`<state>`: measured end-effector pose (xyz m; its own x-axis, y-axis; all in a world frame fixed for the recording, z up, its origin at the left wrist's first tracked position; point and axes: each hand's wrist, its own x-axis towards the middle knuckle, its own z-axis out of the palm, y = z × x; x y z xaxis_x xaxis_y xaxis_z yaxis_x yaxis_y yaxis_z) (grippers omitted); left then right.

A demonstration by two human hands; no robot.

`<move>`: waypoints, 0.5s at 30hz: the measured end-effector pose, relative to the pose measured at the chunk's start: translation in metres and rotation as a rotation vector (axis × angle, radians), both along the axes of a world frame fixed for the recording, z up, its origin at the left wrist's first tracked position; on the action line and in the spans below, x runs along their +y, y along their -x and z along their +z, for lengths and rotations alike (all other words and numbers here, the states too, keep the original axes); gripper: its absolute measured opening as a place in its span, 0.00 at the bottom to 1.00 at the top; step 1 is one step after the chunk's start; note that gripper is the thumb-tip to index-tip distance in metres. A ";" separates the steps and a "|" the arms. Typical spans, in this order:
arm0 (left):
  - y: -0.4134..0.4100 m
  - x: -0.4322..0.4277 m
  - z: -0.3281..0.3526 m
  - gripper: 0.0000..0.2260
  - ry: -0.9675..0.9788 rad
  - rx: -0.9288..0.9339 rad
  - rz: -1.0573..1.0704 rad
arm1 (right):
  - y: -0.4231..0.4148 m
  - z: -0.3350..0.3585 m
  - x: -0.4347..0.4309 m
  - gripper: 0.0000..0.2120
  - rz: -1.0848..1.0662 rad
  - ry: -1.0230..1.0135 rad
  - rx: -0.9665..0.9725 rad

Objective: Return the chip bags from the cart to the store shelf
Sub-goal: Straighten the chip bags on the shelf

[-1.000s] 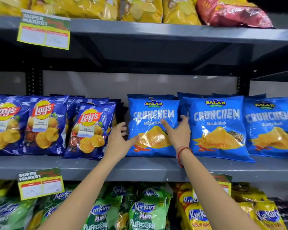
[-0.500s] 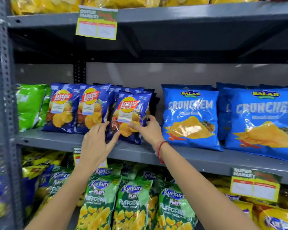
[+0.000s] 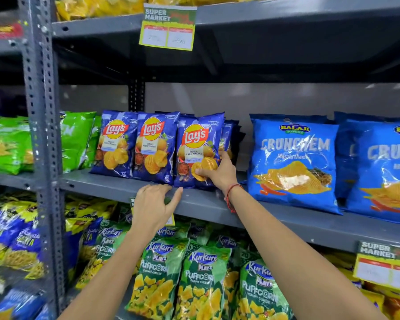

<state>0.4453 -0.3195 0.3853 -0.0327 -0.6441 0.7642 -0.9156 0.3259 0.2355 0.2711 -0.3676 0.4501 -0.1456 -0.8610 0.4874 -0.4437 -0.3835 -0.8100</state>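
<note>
Three dark blue Lay's bags stand in a row on the grey middle shelf (image 3: pixel 116 184). My right hand (image 3: pixel 218 172) grips the lower right corner of the rightmost Lay's bag (image 3: pixel 198 146), thumb on its front and fingers behind it. More Lay's bags stand behind it, mostly hidden. My left hand (image 3: pixel 153 205) rests on the shelf's front edge just below that bag, fingers spread and empty. Two light blue Crunchem bags (image 3: pixel 293 162) stand to the right on the same shelf. No cart is in view.
Green bags (image 3: pixel 76 137) sit left of the Lay's row. A perforated grey upright post (image 3: pixel 43 135) stands at the left. Kurkure Puffcorn bags (image 3: pixel 203 280) fill the shelf below. Price tags (image 3: pixel 168 27) hang from the shelf edges. Yellow bags line the top shelf.
Both hands left the Crunchem bag and went left to the Lay's bags. My right hand now grips the rightmost Lay's bag, now upright, and my left hand dropped to the shelf edge.
</note>
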 end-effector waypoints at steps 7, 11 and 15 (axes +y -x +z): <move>0.000 -0.002 -0.004 0.26 0.029 0.030 -0.023 | 0.005 -0.007 -0.007 0.42 -0.009 -0.096 0.010; 0.001 -0.001 -0.005 0.26 0.042 0.046 -0.022 | 0.007 -0.009 -0.009 0.47 0.034 -0.135 -0.028; 0.001 0.001 -0.005 0.27 0.035 0.040 -0.022 | 0.007 -0.010 -0.009 0.47 0.057 -0.150 -0.089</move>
<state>0.4442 -0.3187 0.3800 -0.0158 -0.6163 0.7873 -0.8980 0.3550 0.2599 0.2637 -0.3766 0.4401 -0.1316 -0.9311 0.3403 -0.3492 -0.2777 -0.8949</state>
